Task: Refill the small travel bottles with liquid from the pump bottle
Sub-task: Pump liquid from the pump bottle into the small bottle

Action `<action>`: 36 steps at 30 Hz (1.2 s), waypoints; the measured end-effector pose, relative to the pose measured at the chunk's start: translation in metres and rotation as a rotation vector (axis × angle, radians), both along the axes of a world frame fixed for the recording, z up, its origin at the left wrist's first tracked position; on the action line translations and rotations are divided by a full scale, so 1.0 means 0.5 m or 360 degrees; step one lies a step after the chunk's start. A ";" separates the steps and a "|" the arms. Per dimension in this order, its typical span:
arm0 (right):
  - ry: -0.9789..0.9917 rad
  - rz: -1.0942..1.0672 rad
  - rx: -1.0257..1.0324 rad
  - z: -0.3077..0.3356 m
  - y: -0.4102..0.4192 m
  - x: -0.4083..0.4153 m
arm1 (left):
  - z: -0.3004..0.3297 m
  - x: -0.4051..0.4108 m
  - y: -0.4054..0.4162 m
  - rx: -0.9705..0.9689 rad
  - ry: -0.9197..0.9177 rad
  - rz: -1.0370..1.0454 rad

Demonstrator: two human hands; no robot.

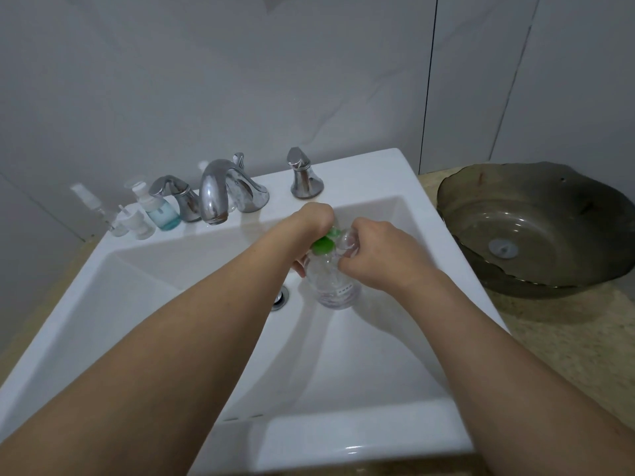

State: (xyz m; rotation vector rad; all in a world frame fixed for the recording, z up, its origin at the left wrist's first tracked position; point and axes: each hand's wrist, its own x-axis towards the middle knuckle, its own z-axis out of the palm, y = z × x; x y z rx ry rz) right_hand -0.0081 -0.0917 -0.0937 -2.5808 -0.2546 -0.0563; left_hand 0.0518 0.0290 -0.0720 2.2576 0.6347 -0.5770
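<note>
arms: two bare forearms, no sleeves anywhere in the shot, so short sleeves or none, can't tell
left hand: bare, no glove, no ring I can spot
right hand: bare too, no glove
wrists: plain, no watch or band
fingers: mostly hidden, nails hard to make out

The scene is seen from head height, looking forward and down; the white sink seems closely viewed.
</note>
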 end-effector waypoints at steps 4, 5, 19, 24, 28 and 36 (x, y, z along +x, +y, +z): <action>-0.0011 -0.0003 -0.0003 -0.002 0.000 0.000 | 0.002 -0.006 0.004 -0.0044 0.0016 0.0029; -0.0019 0.0001 0.0001 -0.004 0.001 -0.001 | 0.003 -0.007 0.008 -0.0085 0.0048 0.0036; -0.0087 -0.0022 0.0033 0.006 -0.001 -0.001 | 0.031 0.001 0.011 -0.0212 0.0226 -0.0007; 0.0008 0.0003 -0.0010 -0.001 0.000 -0.001 | 0.007 0.000 -0.001 -0.0044 0.0082 -0.0022; 0.0025 0.0005 -0.0010 -0.002 0.001 0.001 | 0.007 -0.005 -0.001 -0.0063 0.0042 -0.0007; 0.0054 -0.0007 0.0150 -0.005 -0.003 0.002 | 0.028 -0.002 0.019 -0.0321 0.0253 0.0037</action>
